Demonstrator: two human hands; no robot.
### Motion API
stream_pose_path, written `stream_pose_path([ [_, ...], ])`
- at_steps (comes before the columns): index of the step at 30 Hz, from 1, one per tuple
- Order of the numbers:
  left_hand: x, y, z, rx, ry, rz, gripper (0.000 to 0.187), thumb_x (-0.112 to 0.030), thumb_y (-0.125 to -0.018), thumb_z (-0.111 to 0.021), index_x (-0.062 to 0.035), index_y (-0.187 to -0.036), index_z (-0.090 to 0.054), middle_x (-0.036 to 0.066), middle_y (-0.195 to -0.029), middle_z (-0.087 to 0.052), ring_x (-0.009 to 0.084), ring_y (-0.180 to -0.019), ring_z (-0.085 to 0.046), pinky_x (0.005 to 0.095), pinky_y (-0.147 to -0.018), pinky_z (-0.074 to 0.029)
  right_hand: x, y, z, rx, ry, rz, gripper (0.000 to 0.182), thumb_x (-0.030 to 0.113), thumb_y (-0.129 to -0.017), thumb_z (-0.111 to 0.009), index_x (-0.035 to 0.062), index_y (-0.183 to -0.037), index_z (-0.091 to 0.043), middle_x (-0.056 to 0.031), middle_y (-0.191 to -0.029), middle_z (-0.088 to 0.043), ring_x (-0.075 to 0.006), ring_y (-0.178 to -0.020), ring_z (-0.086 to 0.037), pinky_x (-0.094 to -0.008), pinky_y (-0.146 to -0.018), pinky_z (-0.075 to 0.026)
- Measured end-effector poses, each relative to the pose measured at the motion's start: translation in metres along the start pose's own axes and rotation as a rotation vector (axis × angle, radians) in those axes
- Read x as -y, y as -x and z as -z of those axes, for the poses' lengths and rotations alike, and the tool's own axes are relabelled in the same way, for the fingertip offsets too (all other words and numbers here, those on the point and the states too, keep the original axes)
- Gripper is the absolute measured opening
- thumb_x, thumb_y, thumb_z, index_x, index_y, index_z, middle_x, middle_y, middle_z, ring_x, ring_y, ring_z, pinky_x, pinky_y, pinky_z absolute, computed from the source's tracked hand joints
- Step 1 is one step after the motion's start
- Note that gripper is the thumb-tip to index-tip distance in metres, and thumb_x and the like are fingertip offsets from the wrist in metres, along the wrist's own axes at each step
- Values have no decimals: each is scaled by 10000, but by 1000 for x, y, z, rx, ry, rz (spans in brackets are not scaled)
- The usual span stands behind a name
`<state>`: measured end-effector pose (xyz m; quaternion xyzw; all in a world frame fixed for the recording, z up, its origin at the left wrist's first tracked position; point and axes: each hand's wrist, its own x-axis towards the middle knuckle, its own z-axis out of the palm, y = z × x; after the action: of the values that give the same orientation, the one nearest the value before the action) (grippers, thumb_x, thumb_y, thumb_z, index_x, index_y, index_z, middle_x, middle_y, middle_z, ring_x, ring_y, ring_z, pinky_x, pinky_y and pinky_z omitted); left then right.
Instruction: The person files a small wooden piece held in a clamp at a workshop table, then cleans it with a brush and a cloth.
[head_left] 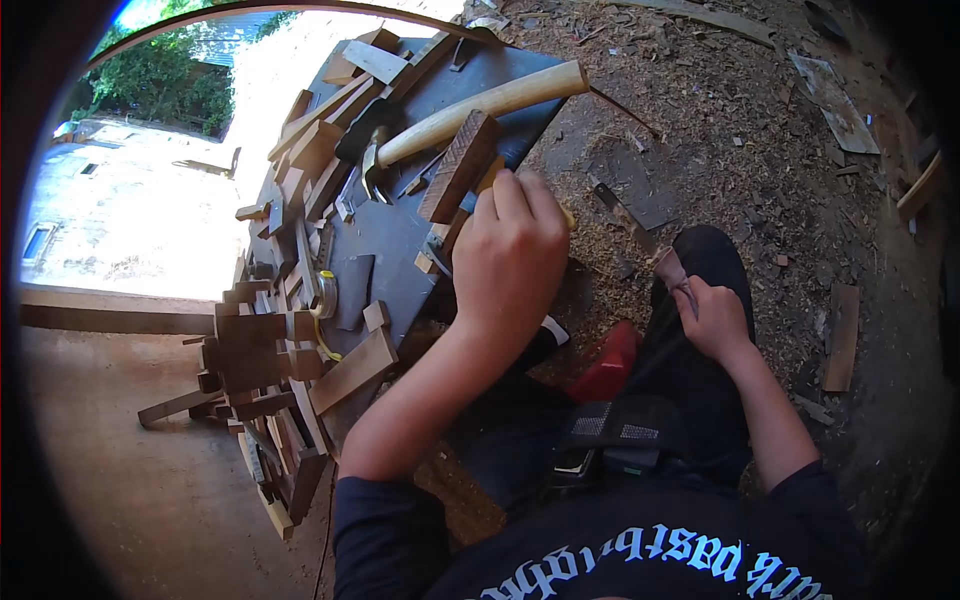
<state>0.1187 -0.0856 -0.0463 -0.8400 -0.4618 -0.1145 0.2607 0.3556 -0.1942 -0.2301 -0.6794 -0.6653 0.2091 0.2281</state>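
My left hand (510, 250) is closed, knuckles up, at the near edge of the dark worktable (405, 265). What it grips is mostly hidden; a blue bit shows on one side and a yellow bit on the other. Right beside its fingers stands a dark wood block (460, 168). Beyond lies a claw hammer (480, 112) with a pale wooden handle. My right hand (715, 315) is over my dark-trousered leg, its fingers closed on a folded brownish sheet (670, 268) whose material I cannot make out.
Wood offcuts (250, 350) are piled along the table's left side. A tape measure (326, 295) with a yellow edge lies among them. Wood shavings (640, 120) cover the ground, where a long flat blade-like piece (622, 213) lies. Something red (610, 360) shows near my feet.
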Motion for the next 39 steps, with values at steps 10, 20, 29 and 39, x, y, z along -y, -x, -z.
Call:
stream_pose_path([
  [10, -9, 31, 64, -55, 363, 50, 119, -88, -921, -723, -24, -1016, -693, 116, -897, -659, 278, -756, -694, 376, -673, -551, 1, -2, -1, -4, 17, 11, 279, 276, -975, -631, 33, -839, -615, -247, -700, -671, -460, -701, -684, -562, -637, -537],
  [20, 38, 71, 58, -93, 811, 145, 48, -73, -888, -742, -40, -922, -736, 87, -737, -676, 237, -602, -677, 324, -575, -535, 0, -1, -3, -3, 18, 8, 285, 277, -977, -628, 32, -834, -604, -245, -706, -669, -462, -703, -678, -556, -637, -532],
  [29, 140, 69, 6, -474, 1183, 968, 316, -211, -1056, -599, 86, -979, -677, 173, -815, -721, 223, -683, -753, 298, -604, -630, 3, -5, -7, 24, 24, 15, 272, 270, -977, -627, 37, -839, -600, -239, -705, -665, -465, -708, -673, -561, -631, -520],
  [39, 142, 91, 43, -155, 1044, 1017, 299, -200, -1037, -598, 67, -924, -671, 141, -709, -697, 163, -546, -691, 256, -469, -537, 7, -2, -2, 22, 42, -22, 289, 284, -992, -605, 37, -841, -607, -249, -721, -666, -476, -728, -668, -567, -631, -505],
])
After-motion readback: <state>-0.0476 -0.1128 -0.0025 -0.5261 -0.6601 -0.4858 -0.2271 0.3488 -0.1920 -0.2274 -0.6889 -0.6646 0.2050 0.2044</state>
